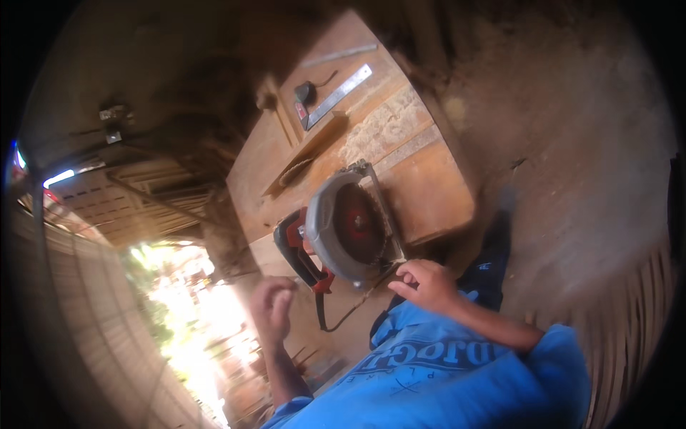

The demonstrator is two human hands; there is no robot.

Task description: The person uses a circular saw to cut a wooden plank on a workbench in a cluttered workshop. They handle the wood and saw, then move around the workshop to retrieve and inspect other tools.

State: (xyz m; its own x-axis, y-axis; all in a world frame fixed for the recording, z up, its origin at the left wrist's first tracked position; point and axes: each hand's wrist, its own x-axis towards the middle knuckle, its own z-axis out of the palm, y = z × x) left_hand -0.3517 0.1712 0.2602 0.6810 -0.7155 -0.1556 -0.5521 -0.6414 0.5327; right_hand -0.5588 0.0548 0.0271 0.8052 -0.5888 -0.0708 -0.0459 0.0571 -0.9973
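Observation:
A circular saw [336, 232] with a grey guard, a reddish blade face and a black-and-red handle lies on its side at the near end of a wooden table. To the left of its handle is my left hand [271, 311], raised, with loosely bent fingers apart from the thumb and nothing held. My right hand [427, 284] is beside the near corner of the saw's metal base, its fingers curled in with nothing visible in them. From the handle a dark cord [321, 311] loops down toward me.
On the wooden table [436, 200] lie a metal try square [339, 96], a dark tape measure [305, 91], wood strips [307, 154] and sawdust [379, 132]. A dusty floor [572, 179] stretches to the right. Bright daylight enters at lower left, beside a slatted wall [78, 307].

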